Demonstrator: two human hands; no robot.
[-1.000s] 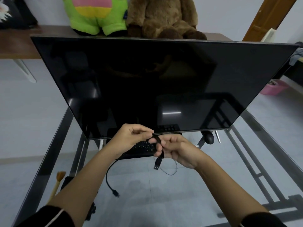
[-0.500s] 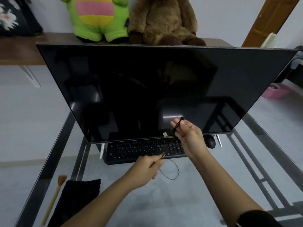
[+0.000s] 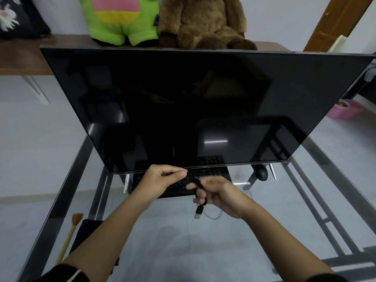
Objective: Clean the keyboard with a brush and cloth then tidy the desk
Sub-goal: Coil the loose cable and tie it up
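Observation:
A black keyboard [image 3: 211,175] lies on the glass desk [image 3: 183,241] under the lower edge of a big dark monitor [image 3: 203,108]. Both hands hover just in front of it. My right hand [image 3: 221,195] has a black USB cable [image 3: 198,210] wound around its fingers, with the plug hanging below. My left hand [image 3: 162,180] pinches the cable's other part between thumb and fingers. A wooden brush [image 3: 69,235] with tan bristles lies at the desk's left edge, beside a black cloth [image 3: 87,233] partly hidden by my left arm.
A black mouse [image 3: 262,173] sits right of the keyboard by a monitor foot. Green and brown plush toys [image 3: 162,19] stand on a wooden shelf behind the monitor. A pink bowl [image 3: 343,110] is on the floor at the right.
The hands had stretched the cable apart, right hand high by the screen; now they are close together again above the keyboard, with the cable looped round the right fingers.

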